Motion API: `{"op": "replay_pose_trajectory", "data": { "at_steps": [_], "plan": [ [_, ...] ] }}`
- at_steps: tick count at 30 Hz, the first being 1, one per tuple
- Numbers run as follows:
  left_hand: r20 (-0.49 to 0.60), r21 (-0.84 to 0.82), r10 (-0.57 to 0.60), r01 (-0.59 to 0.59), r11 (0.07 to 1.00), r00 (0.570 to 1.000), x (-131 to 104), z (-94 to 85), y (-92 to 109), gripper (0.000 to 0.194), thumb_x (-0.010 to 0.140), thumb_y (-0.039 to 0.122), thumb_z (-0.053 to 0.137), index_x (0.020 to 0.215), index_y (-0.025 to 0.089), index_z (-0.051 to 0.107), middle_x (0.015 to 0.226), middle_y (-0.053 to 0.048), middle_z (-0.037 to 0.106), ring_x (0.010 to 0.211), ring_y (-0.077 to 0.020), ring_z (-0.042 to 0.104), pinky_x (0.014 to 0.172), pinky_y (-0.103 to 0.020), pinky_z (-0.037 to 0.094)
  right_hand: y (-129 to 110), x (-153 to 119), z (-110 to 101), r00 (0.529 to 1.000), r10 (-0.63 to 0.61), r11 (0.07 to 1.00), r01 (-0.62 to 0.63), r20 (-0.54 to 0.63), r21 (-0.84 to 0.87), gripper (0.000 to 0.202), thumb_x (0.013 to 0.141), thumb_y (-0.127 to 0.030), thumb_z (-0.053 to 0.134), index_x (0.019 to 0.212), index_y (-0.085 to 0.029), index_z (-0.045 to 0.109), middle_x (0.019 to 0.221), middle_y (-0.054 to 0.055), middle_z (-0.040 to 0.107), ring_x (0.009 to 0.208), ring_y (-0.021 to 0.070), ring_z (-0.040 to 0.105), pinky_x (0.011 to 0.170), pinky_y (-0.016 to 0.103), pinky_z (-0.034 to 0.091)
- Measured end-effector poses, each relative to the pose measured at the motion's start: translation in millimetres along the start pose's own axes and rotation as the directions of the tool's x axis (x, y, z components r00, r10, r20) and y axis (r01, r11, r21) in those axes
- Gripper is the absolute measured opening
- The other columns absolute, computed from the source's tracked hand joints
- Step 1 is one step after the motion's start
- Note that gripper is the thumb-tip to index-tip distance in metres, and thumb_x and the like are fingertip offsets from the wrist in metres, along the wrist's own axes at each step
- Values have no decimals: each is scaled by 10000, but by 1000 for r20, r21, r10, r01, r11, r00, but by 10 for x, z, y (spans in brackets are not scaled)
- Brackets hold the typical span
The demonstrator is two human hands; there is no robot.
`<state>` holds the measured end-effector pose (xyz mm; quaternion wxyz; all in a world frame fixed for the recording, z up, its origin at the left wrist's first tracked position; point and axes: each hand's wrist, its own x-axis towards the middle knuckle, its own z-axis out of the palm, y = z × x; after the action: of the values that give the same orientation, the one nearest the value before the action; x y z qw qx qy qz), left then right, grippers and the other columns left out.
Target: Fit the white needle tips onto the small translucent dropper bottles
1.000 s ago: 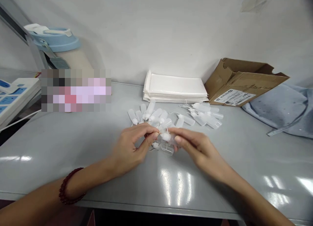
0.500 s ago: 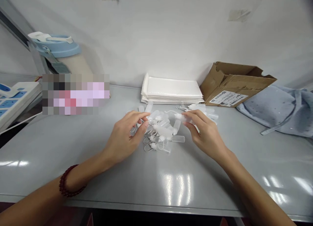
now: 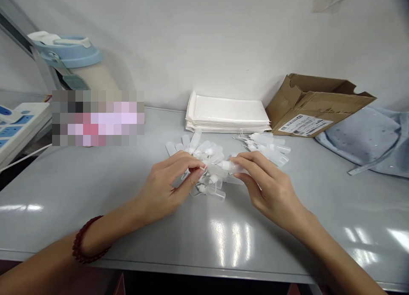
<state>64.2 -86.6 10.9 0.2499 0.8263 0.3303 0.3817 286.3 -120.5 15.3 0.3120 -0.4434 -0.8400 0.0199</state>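
My right hand grips a small translucent plastic bottle by its body, with the white neck end pointing left. Thumb and fingertips of my left hand are pinched on the thin white strap at that bottle's neck end. Both hands hover over a loose pile of similar small bottles, several with looped white straps. Part of this pile is hidden behind my fingers. A second, smaller group of bottles lies beyond my right hand.
White padded envelopes are stacked against the wall. Beside them are an open cardboard box and light blue fabric. On the left stand a large blue-lidded tumbler and a power strip. The grey table is glossy.
My hands have come closer together. The right one has moved the bottle left and nearer to me, and the left fingers have closed on its strap. The camera view has shifted slightly.
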Motion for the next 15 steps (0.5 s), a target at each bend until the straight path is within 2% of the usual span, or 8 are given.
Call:
{"op": "replay_pose_trajectory", "data": {
  "at_steps": [3,6,11,15],
  "plan": [
    [-23,-38,31,-32,999,999,-15,-15,24,137,843,114,530,935,182,605,785,-24,634,747,-143,566,688,-268,460,-6,-4,-5,1000,-9,1000,9,8,-3,379,878,-35,392,1199,-223,467,1005,92,559,873,186,579,709,324,536],
    [-21,-44,7,-8,999,1000,-26,-17,36,112,844,121,533,892,188,609,759,-13,628,722,-137,562,669,-260,456,-14,-6,-11,1000,-8,1000,8,19,-2,380,872,-27,401,1195,-214,473,1008,96,559,859,183,577,702,326,536],
    [6,-50,-98,98,994,995,-30,1,53,101,868,150,536,841,199,620,718,20,615,668,-105,548,642,-219,439,-54,-12,-28,1000,-14,999,13,22,46,338,864,-23,446,1163,-171,496,998,103,568,858,175,579,692,292,526],
    [13,-121,-211,211,970,977,-25,-10,94,108,871,181,557,796,195,633,697,44,606,625,-69,528,607,-171,422,-105,-4,-51,999,-14,992,10,32,124,329,868,-41,464,1166,-176,491,1000,102,568,845,172,583,671,285,519]
  ]
}}
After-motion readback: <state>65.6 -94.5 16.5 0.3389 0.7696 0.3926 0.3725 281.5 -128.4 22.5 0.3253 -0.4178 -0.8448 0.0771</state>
